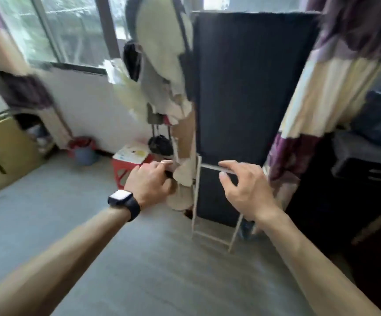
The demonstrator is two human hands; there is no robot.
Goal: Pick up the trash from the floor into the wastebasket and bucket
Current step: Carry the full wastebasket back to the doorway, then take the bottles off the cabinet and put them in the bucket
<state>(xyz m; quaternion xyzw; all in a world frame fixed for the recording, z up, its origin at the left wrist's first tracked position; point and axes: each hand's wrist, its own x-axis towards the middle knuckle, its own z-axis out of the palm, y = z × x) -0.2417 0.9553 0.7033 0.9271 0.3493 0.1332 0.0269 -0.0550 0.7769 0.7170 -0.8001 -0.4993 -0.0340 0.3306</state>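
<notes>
Head view: left hand (153,182) curled around small pale scrap (173,165); right hand (246,190) spread, empty; blue plastic bucket (84,153) at white wall (89,106).

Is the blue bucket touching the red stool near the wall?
Apart. The head view shows bare grey floor between the blue bucket and the red stool.
</notes>
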